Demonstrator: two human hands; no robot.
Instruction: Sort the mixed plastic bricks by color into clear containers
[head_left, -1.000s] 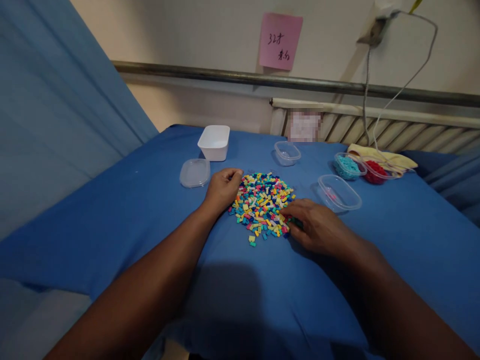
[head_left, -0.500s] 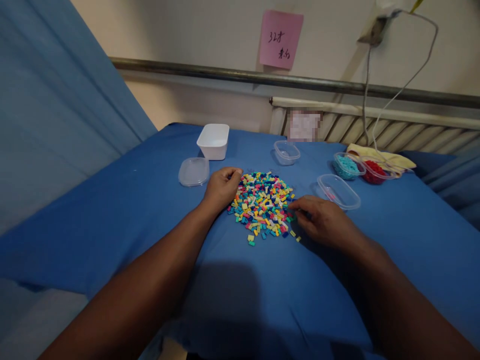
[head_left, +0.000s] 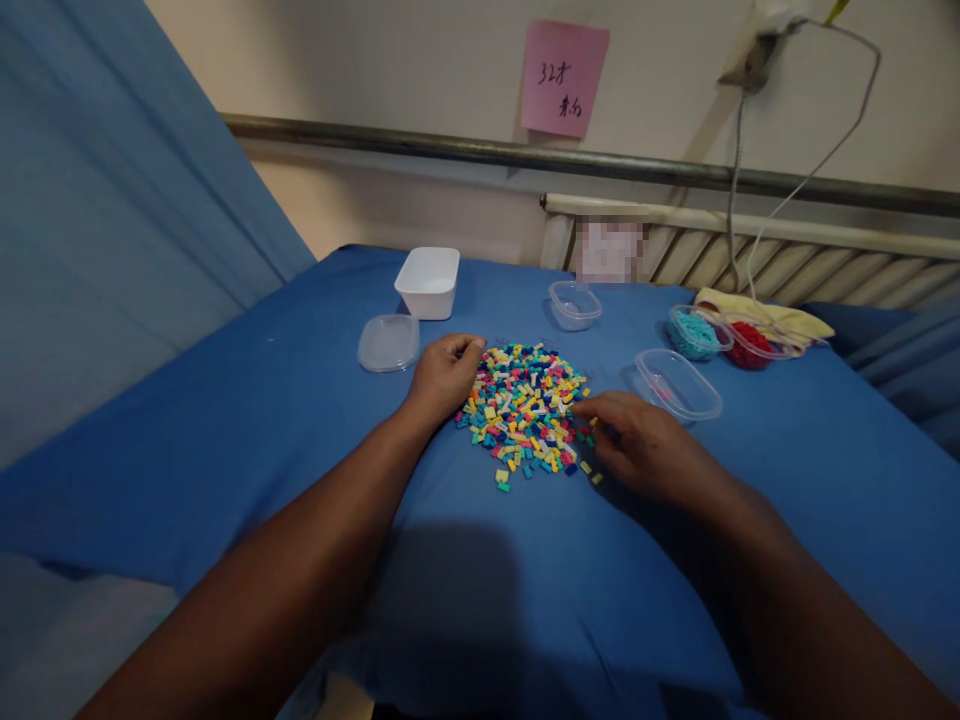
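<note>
The left hand (head_left: 444,377) rests curled at the bead pile (head_left: 525,405) on the desk (head_left: 300,400) — the right hand (head_left: 637,440) pinches narrowly at its edge, best taking one bead cleanly

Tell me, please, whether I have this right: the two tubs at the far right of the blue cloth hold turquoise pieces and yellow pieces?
Not quite. In the head view the tub of turquoise pieces is as you say, but its neighbour holds red pieces, not yellow ones. Both tubs do sit at the far right of the blue cloth.
</note>
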